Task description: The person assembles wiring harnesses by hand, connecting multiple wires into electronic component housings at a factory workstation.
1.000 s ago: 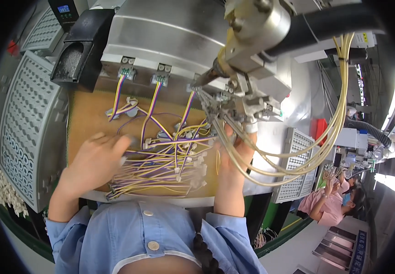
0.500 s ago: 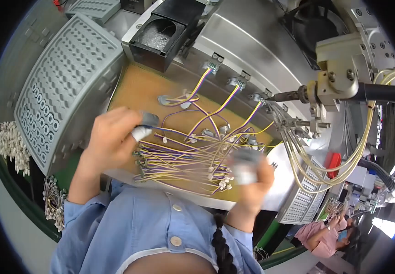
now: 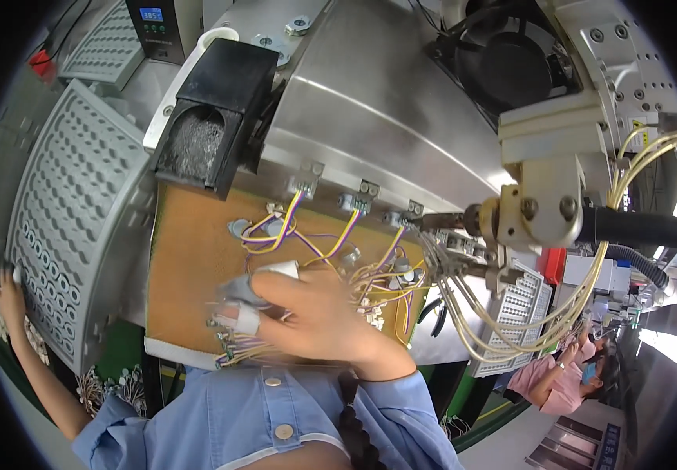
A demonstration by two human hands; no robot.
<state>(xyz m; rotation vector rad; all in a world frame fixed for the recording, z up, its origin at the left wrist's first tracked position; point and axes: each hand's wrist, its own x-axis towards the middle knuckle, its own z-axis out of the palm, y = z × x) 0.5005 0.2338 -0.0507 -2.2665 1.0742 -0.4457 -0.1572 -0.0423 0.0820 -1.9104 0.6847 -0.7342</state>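
Observation:
My right hand (image 3: 303, 313) is over the orange mat (image 3: 190, 258), thumb and fingers pressed together at the board ends of a wire bundle (image 3: 233, 348). Grey and white covers wrap its fingertips; what lies in the pinch is hidden. The bundle's yellow and purple wires run under this hand. Far to the left, my left hand (image 3: 11, 305) is beside the outer edge of a grey dimpled tray (image 3: 80, 204), above white connectors (image 3: 31, 337). Its fingertips are small and blurred. Round metal parts with wires (image 3: 405, 270) lie on the mat's right side.
Three wired parts sit in clamps along the metal housing, one at a soldering tip (image 3: 432, 222). A black box with metal shavings (image 3: 197, 145) stands behind the mat. Pliers (image 3: 432, 313) lie at right, under looping pale tubes (image 3: 511, 337). A person in pink (image 3: 550, 380) sits beyond.
My left hand has gone from above the mat to the far left, beside the tray. My right hand has moved left onto the bundle's board ends. The view has shifted.

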